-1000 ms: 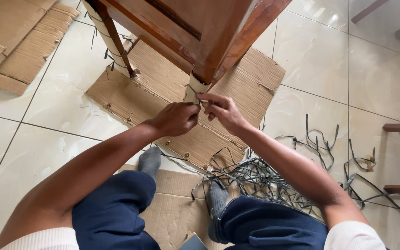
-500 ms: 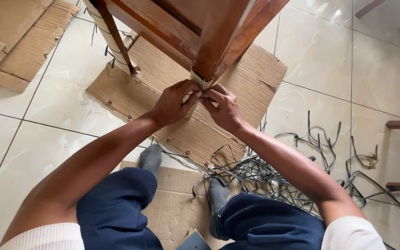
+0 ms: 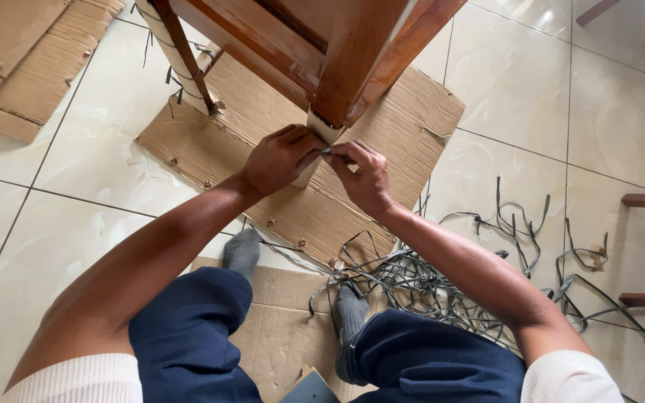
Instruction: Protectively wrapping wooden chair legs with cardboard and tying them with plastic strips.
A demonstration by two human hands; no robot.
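Both hands meet at the paper-wrapped wooden leg (image 3: 315,138), which runs upright just ahead of them: left hand (image 3: 279,158) closed around the wrapping, right hand (image 3: 363,175) pinching a thin grey strap (image 3: 328,151) beside it.

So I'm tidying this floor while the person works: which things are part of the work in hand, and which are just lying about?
In hand:
left hand
right hand
wrapped wooden leg
dark strap pinched between the fingertips
cardboard sheet under the furniture

Lying about:
pile of loose straps
cardboard pieces at upper left
second wrapped leg
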